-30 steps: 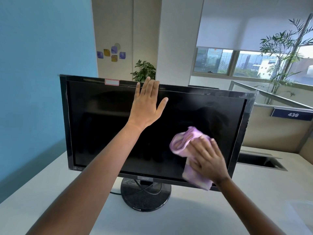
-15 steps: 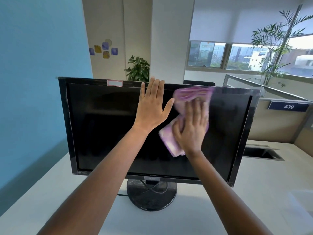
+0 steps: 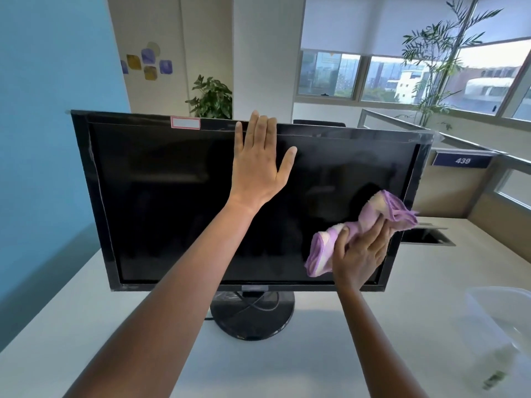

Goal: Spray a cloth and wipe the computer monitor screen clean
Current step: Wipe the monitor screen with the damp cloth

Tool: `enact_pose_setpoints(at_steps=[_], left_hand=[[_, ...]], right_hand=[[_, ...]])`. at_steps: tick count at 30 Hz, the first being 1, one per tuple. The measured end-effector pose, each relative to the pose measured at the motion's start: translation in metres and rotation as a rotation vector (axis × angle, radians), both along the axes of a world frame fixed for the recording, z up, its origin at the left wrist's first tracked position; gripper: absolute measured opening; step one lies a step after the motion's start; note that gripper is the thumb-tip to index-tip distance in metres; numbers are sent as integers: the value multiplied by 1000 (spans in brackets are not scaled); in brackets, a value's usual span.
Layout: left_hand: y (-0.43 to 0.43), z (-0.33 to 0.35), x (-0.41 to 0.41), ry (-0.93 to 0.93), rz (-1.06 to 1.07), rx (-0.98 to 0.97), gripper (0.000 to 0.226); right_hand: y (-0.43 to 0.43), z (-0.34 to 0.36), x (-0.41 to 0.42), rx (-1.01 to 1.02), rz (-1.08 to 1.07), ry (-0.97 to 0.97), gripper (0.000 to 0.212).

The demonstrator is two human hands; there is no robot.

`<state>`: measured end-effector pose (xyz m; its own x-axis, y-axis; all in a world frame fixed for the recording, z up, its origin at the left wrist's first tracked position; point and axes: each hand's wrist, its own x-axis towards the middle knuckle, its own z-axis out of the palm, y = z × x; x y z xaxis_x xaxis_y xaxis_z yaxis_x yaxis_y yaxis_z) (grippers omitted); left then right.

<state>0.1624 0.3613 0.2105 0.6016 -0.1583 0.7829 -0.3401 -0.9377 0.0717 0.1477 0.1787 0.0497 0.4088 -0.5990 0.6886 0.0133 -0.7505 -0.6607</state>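
I have the left hand (image 3: 258, 168) flat against the upper middle of the monitor (image 3: 172, 196), its fingers straight and slightly apart, the tips reaching the top bezel. The right hand (image 3: 359, 254) works at the monitor's lower right corner, its fingers clamped on the cloth (image 3: 385, 209), purple and bunched, pressing it to the dark screen. The monitor stands on the white table (image 3: 86, 326).

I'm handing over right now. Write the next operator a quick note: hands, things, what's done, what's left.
Left hand: open, flat on the upper middle of the monitor screen, fingertips at the top bezel, steadying it.
Right hand: grips the bunched purple cloth, pressing it on the screen's lower right.
Done: wiping is under way; spraying cannot be judged here.
Left: finish wiping the screen; which parts are clean cannot be told.
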Motion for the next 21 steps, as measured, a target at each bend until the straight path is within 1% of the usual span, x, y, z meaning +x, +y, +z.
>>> enact_pose_setpoints(at_steps=[4, 6, 9, 12, 14, 15, 17, 19, 21], left_hand=[[1, 0, -1, 6, -8, 7, 67], [2, 0, -3, 10, -17, 13, 67], [3, 1, -5, 18, -38, 6, 67], [5, 2, -7, 30, -48, 9, 66], [7, 3, -7, 37, -51, 18, 66], [8, 3, -7, 38, -55, 18, 65], [9, 4, -7, 38, -65, 14, 65], [8, 3, -7, 39, -71, 11, 65], [8, 3, -8, 41, -74, 12, 65]], right_hand=[[29, -37, -21, 356, 33, 93, 71], [38, -43, -28, 485, 27, 102, 71], [38, -35, -30, 604, 20, 93, 68], [28, -12, -21, 875, -73, 62, 56], [21, 2, -16, 1034, -107, -1, 54], [21, 6, -14, 1074, -107, -15, 55], [30, 10, -14, 1077, -100, 0, 55], [56, 7, -17, 992, -72, 40, 53], [96, -1, -23, 847, -10, 92, 57]])
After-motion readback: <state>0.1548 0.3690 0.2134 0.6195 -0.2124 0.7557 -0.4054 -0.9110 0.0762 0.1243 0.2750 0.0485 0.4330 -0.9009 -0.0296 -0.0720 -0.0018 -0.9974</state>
